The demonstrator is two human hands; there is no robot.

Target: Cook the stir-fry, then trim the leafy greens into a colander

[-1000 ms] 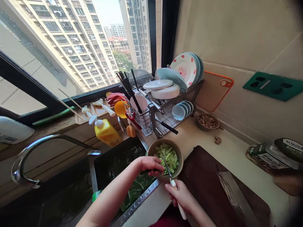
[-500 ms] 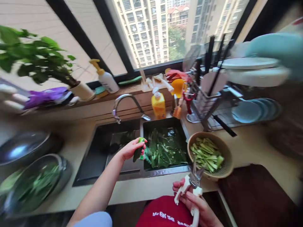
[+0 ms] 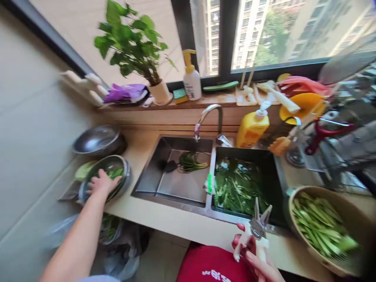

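Observation:
My left hand (image 3: 103,183) reaches over a bowl (image 3: 127,172) on the far left of the counter, its fingers spread. Leafy greens (image 3: 115,173) show in that bowl beside the hand. Low in front of the sink, my right hand (image 3: 253,252) grips white-handled kitchen scissors (image 3: 258,228) with the blades apart and pointing up. Leafy greens (image 3: 232,192) soak in water in the right basin. In the left basin lies a small bunch of greens (image 3: 192,163). Cut green stems (image 3: 320,223) fill part of a beige colander (image 3: 293,201) at the right.
A dark metal bowl (image 3: 100,141) stands behind the greens bowl. The faucet (image 3: 219,111) arches over the sink divider. Along the ledge are a potted plant (image 3: 160,92), a pump bottle (image 3: 192,84) and a yellow bottle (image 3: 252,127). Plastic bags (image 3: 125,258) hang below the counter.
My left hand has moved from above the sink, where it held a piece of green, to the bowl at the left and has spread its fingers. The view has swung left.

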